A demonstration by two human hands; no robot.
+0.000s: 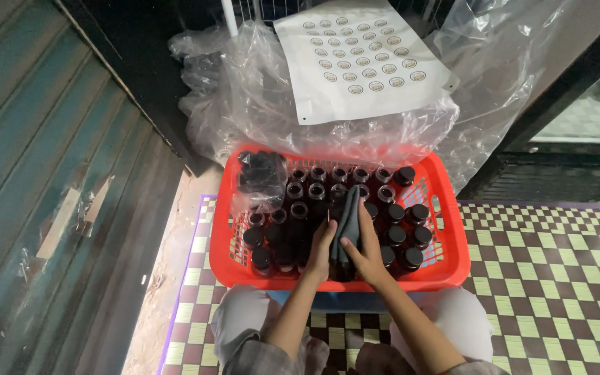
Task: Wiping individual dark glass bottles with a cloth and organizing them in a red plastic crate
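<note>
- Now both hands work over the red basket (446,239) of dark jars (394,236).
- Left hand (321,250) steadies a jar, fingers curled round it.
- Right hand (364,253) grips the grey cloth (350,219); best to wipe firmly, jar kept upright.

Head camera, steep downward look, close over red basket (446,267).

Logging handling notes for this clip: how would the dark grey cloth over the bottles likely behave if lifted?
The dark grey cloth is probably floppy: it drapes in folds between the left hand and right hand. It looks thin, so likely light. Resting on the dark bottles in the red basket, it should lift without tipping them.
</note>
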